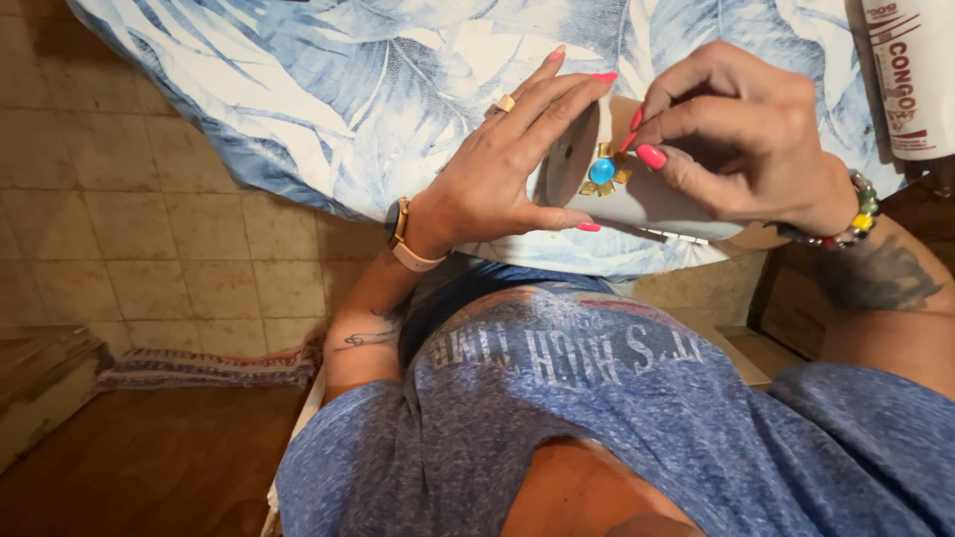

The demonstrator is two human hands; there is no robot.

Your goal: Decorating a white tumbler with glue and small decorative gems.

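Note:
A pale, rounded cylinder-like object (637,194) lies on its side at the near edge of the table. A small gold, sun-shaped ornament with a blue stone (601,171) sits on its side. My left hand (507,164) wraps the object's left end, fingers spread over it. My right hand (741,134) rests on top of the object, and its thumb and forefinger pinch at the ornament. The object's right part is hidden under my right hand.
A tablecloth with blue and white leaves (328,89) covers the table. A white bottle with brown print (910,75) stands at the far right. Beige floor tiles (149,229), a striped rug (199,366) and a wooden surface (129,457) lie to the left.

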